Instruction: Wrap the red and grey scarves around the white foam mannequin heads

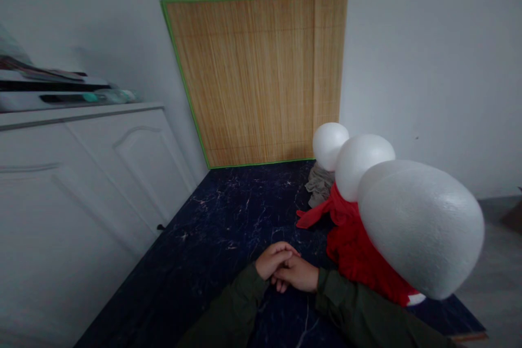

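My left hand (274, 260) and my right hand (300, 274) are folded together above the near part of a dark blue marbled tabletop (228, 223). The left fingers lie across the right hand, and several right fingers curl below. No object shows in either hand; the palms are hidden. Beside my right forearm stand three smooth white rounded forms, like foam mannequin heads: a small far one (330, 144), a middle one (362, 166) and a large near one (424, 223). Crumpled red cloth (359, 255) lies around the bases of the nearer two, grey cloth (320, 184) under the farthest.
A bamboo mat (256, 81) with green edging hangs on the wall behind the table. A white cabinet (106, 174) stands along the left side, with a clear bottle (114, 96) and other items on top. The table's right edge (468, 331) shows at lower right.
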Motion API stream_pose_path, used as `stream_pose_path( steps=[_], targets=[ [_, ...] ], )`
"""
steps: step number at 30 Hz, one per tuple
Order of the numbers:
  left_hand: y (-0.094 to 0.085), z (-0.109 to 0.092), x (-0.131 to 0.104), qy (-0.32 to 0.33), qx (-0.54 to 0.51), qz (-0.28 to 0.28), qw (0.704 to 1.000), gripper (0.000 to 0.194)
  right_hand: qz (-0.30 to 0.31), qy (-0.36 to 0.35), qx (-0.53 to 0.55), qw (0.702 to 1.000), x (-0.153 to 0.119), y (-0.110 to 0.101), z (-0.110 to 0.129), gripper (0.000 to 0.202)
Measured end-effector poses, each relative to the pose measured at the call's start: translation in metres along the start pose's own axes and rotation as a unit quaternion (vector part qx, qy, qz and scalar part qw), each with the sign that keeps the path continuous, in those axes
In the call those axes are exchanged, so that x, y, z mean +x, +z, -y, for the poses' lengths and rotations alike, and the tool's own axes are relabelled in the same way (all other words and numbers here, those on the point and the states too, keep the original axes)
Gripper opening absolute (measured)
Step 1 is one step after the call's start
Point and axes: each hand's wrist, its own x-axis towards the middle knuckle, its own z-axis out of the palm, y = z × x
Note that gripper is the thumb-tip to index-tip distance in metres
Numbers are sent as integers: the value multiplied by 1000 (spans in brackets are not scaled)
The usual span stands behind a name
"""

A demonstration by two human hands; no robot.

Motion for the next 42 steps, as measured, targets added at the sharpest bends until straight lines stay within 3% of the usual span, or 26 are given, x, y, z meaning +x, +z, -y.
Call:
stream_pose_path(
  steps=[21,28,33,35,38,40,42],
  targets=[
    [4,-7,-2,-7,-20,-7,1000,23,-3,-12,2,1000,2,-2,-5,15],
    [2,-1,0,-14,-29,-8,999,25,2,-13,-8,1000,1,-1,-4,14],
    [1,-4,-1,-9,-36,7,999,28,-6,-34,-88,995,0,2,0,14],
    [1,-6,-1,-22,-69,6,997,30,-27,-81,-194,977,-12,6,7,14],
    [1,-7,-1,-46,-97,-7,994,31,-53,-176,-361,914,-53,12,17,26],
    [1,-8,-2,-17,-49,-28,998,30,-91,-206,-389,893,-94,13,17,27],
    [2,-8,-3,40,50,-59,996,27,-198,-185,-349,897,-141,9,9,21]
  ],
)
